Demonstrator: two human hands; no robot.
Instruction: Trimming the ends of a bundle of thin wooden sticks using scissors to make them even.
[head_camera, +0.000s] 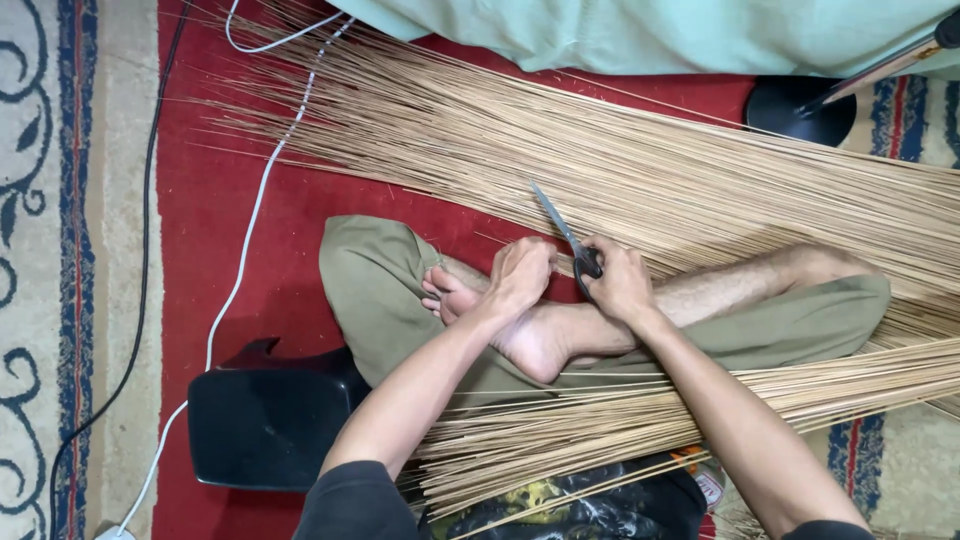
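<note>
From the head view, the person is sitting cross-legged on a red carpet (290, 215), and the right hand (620, 282) is closing around the dark handles of a pair of scissors (562, 232), blades pointing to the upper left over a wide spread of thin tan sticks (620, 165). The left hand (520, 272) is curling near the bare foot at centre frame; whether it is pinching a stick, I cannot tell. A second bundle of sticks (640, 410) is lying across the lap, lower centre. A black box (265, 420) is sitting lower left. This looks like the trimming step; the stick end would need lining up between the blades.
</note>
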